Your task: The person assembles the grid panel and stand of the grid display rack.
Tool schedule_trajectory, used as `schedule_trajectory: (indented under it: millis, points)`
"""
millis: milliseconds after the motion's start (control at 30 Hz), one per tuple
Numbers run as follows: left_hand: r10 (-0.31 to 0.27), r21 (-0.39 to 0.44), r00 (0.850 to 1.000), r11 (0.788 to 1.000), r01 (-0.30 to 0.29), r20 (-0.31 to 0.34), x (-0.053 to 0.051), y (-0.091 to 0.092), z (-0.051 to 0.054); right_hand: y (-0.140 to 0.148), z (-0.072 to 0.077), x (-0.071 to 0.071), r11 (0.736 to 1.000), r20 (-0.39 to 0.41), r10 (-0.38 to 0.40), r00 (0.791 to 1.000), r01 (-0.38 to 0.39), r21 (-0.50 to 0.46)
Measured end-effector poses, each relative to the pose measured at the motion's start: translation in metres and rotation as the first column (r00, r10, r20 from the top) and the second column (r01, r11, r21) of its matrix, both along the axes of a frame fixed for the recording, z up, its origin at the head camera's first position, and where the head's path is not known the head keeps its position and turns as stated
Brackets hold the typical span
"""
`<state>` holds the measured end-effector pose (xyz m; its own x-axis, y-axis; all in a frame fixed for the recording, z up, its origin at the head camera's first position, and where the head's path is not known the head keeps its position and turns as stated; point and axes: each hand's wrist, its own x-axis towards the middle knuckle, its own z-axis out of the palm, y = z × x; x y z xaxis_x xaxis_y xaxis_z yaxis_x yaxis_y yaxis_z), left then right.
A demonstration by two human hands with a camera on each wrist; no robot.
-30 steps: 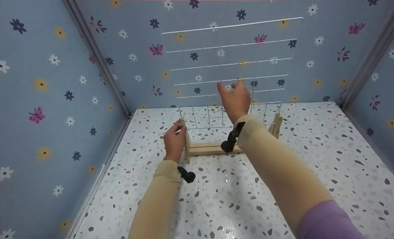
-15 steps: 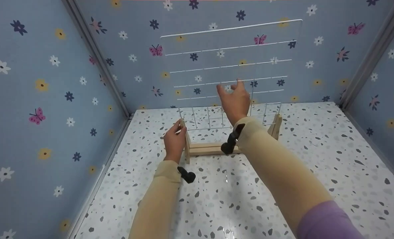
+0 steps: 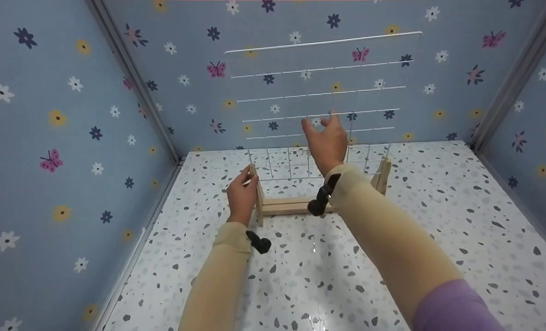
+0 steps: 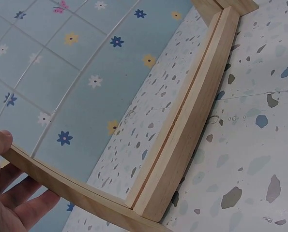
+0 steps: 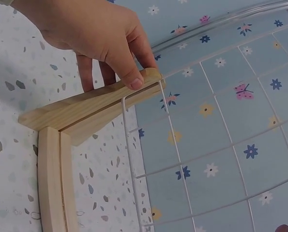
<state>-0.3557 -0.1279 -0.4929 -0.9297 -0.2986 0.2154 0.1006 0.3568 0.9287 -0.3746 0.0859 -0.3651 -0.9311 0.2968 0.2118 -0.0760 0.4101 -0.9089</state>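
Observation:
A white wire grid [image 3: 300,96] stands upright in a wooden stand, its lower part between two posts. My left hand [image 3: 241,197] grips the top of the left wooden post [image 3: 260,212], thumb on one side and fingers on the other, as the left wrist view shows. At the middle of the grid is my right hand [image 3: 328,142], thumb and fingers spread apart. Its fingertips reach a horizontal wire, though contact is hard to judge. In the right wrist view, the grid's rounded corner lies against the grooved post [image 5: 85,108]; only bits of right fingertips [image 5: 286,228] show.
A wooden crossbar [image 3: 284,210] joins the left post to the right wooden post [image 3: 383,176]. Underneath lies a speckled white surface [image 3: 300,280]. Flower-patterned blue walls [image 3: 185,105] rise behind and at both sides.
The grid's upper edge has come down a little, on the right side most. My right hand has dropped very slightly, and the left hand keeps its place on the post.

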Motion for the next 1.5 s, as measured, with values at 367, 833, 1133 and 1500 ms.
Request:
schedule_trajectory:
  millis: [367,833,1133,1500]
  points:
    - [-0.024,0.016,0.999,1.0,0.025,-0.037,0.003,-0.001,0.002,-0.001,-0.007,0.001,1.0,-0.028,-0.004,1.0,0.005,0.019]
    - [0.004,-0.026,0.999,1.0,-0.005,-0.033,0.0,0.0,0.002,0.001,-0.014,-0.001,1.0,-0.022,-0.023,1.0,0.023,0.016]
    - [0.015,-0.034,1.0,0.999,-0.015,-0.013,-0.001,0.0,0.0,0.002,-0.019,0.0,0.999,-0.036,-0.023,0.999,0.023,0.022]
    - [-0.021,-0.023,0.999,1.0,0.02,-0.031,0.004,-0.002,0.0,0.002,-0.021,0.0,0.998,-0.057,-0.036,0.998,0.038,0.041]
